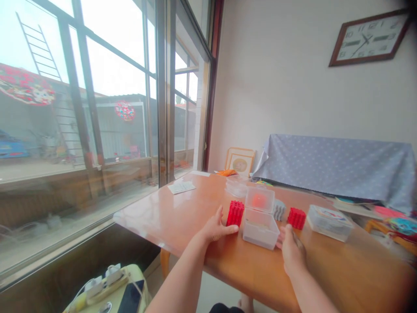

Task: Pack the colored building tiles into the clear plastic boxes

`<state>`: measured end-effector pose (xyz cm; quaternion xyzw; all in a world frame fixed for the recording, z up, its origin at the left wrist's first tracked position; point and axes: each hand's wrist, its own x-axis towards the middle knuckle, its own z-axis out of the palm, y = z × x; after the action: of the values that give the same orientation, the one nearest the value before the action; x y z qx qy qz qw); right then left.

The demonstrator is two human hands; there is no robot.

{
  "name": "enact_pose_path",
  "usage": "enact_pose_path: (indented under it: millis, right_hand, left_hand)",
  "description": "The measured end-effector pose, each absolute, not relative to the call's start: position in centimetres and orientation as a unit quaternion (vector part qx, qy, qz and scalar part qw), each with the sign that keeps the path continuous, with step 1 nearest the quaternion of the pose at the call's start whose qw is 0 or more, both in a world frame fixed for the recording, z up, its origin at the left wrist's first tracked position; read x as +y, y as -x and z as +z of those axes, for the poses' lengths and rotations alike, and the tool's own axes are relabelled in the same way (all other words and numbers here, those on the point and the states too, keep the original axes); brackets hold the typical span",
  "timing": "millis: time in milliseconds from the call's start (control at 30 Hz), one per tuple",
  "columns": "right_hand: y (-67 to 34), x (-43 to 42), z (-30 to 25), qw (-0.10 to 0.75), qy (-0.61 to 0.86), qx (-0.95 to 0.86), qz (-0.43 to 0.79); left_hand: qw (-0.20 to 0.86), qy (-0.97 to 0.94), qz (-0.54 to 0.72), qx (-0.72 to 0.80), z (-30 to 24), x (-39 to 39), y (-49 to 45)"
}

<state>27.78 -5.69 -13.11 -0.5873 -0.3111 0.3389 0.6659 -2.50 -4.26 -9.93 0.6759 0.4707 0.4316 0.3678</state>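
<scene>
A small clear plastic box (260,232) stands at the near side of the wooden table, its hinged lid (259,199) raised. To its left is a stack of red, ridged plastic pieces (236,214). My left hand (216,227) is beside that stack, thumb and fingers apart; whether it touches the pieces I cannot tell. At the box's right side is my right hand (292,250), fingers stretched out, touching or nearly touching the wall. Behind the box stands a grey stack of similar pieces (279,210), partly hidden. Another red stack (296,218) sits further right.
A closed clear container (330,222) lies on the table's right, and round clear tubs (236,186) stand behind the box. Papers (181,187) lie near the window. Below left, a stool (138,271) carries a power strip (107,284) and a phone (130,297).
</scene>
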Motion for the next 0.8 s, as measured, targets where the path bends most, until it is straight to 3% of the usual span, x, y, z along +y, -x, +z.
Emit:
enact_pose_path:
  millis: [800]
  right_hand:
    - [-27.3,-9.5,-13.1,0.667,0.563,-0.364,0.325]
  left_hand:
    - [0.277,-0.67,0.415,0.55,-8.9,-9.4,1.9]
